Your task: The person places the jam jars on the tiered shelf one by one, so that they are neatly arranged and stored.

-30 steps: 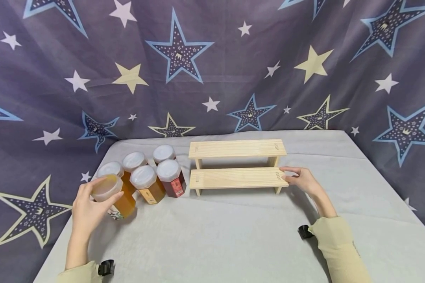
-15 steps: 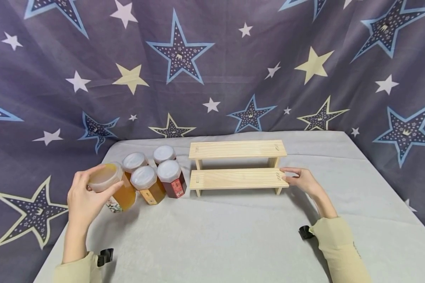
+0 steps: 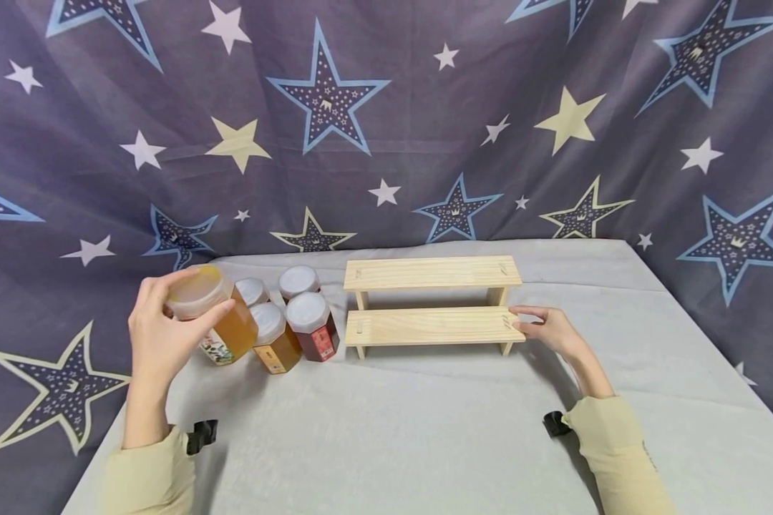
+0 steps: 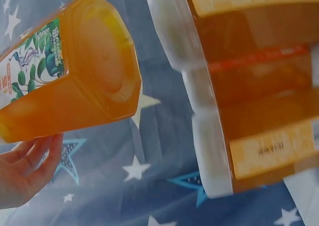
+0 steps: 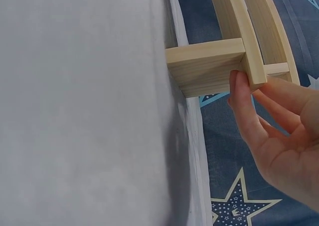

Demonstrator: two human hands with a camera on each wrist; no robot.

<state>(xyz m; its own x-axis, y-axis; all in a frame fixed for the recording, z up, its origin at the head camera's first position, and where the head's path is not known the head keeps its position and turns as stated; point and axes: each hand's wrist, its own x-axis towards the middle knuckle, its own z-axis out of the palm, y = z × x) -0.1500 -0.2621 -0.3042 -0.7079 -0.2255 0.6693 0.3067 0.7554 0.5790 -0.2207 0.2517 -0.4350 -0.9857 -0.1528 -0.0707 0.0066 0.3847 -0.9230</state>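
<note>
The left hand (image 3: 161, 335) grips an amber faceted plastic jar (image 3: 235, 326); the right hand (image 3: 550, 329) pinches a pale wooden two-tier stand (image 3: 431, 326), probably steadying it.

the left sleeve (image 3: 151, 473) was pale yellow-beige, the right sleeve (image 3: 618, 450) matched in colour and bore a small dark mark (image 3: 648, 454), black fittings (image 3: 202, 435) jutted from both
</note>
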